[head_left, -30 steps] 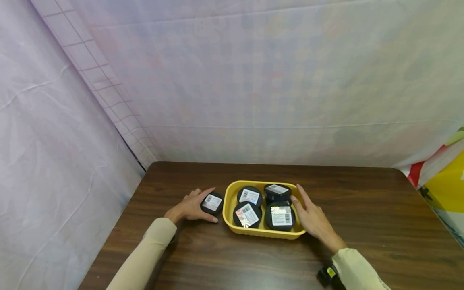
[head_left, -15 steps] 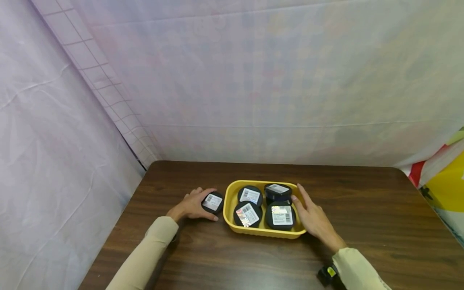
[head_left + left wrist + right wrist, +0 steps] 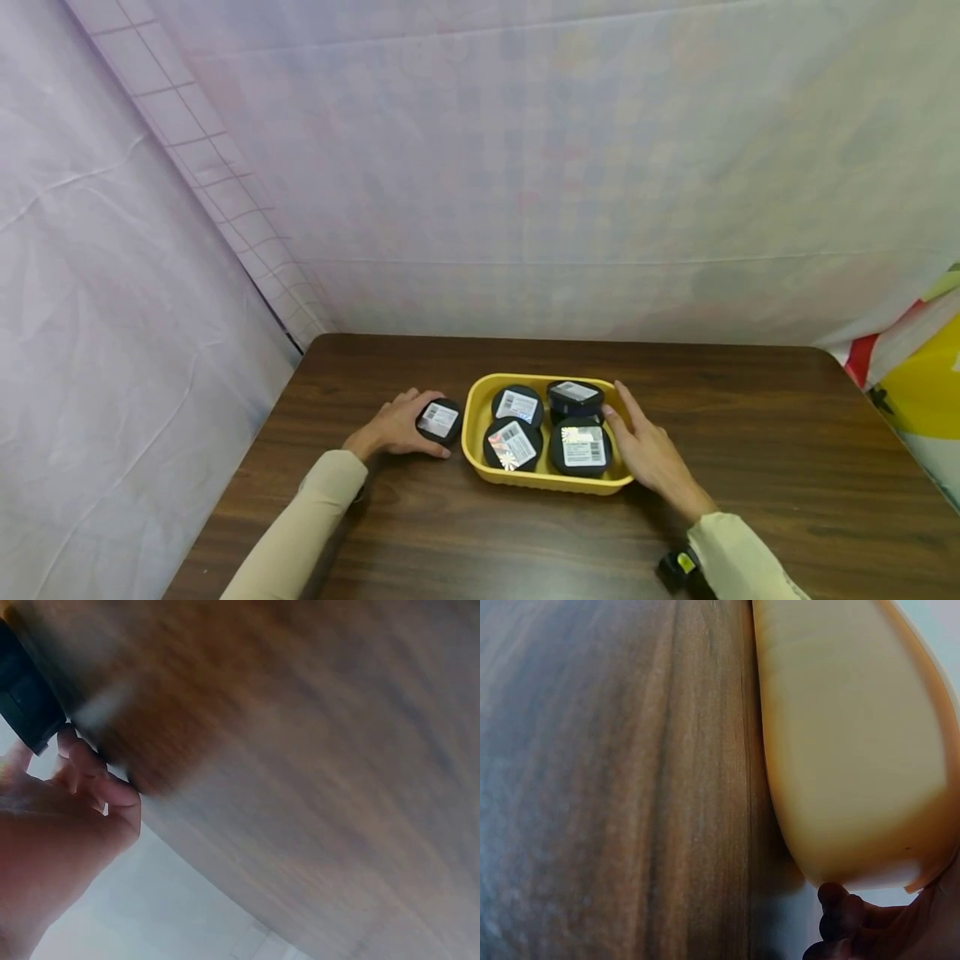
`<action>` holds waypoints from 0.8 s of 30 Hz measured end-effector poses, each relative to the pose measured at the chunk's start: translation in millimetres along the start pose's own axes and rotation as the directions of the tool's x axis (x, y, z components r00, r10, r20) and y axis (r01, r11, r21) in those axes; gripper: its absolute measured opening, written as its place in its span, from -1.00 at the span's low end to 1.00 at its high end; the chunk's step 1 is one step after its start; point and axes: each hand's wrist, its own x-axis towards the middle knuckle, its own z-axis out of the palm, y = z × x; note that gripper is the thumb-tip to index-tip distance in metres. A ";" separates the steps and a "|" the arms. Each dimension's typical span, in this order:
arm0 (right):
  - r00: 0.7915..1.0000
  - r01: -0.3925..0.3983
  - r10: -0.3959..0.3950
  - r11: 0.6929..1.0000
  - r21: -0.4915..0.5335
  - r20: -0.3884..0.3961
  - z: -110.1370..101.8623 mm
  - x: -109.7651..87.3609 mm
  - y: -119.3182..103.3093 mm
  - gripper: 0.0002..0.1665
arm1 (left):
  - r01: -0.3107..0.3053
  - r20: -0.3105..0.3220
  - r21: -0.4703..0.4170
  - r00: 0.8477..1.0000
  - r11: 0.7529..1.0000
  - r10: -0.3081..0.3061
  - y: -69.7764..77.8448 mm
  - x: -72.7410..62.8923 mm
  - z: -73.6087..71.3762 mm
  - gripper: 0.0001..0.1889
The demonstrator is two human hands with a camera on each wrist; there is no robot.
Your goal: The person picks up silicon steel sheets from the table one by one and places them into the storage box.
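My left hand (image 3: pixel 401 423) grips a round black tub (image 3: pixel 438 420) with a white barcode label on top, thumb on the near side and fingers on the far side. It is just left of a yellow plastic basket (image 3: pixel 551 481). In the left wrist view the dark side of the tub (image 3: pixel 26 697) shows above the fingers. Several similar labelled black tubs (image 3: pixel 512 444) sit in the basket, one stacked on another at the back right. My right hand (image 3: pixel 651 454) holds the basket's right end; in the right wrist view its fingertips (image 3: pixel 840 907) are at the basket wall.
The dark brown wooden table (image 3: pixel 765 433) backs onto a pale patterned cloth (image 3: pixel 570 208). A white sheet (image 3: pixel 112 317) hangs on the left. A small black object with a yellow-green mark (image 3: pixel 678 568) shows by my right sleeve. Yellow and red material (image 3: pixel 918 367) is at the far right.
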 end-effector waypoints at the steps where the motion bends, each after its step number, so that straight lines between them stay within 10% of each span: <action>1: 1.000 0.000 0.000 1.000 -0.001 0.000 0.1 0.1 0.0 -0.16 | -0.002 -0.002 0.002 1.000 1.000 0.002 -0.1 -0.1 0.1 0.01; 24: 1.000 -0.008 0.008 1.000 0.003 0.008 -0.2 0.0 0.0 -0.15 | 0.038 -0.023 -0.020 0.999 0.999 -0.039 0.4 -4.0 -3.5 -0.02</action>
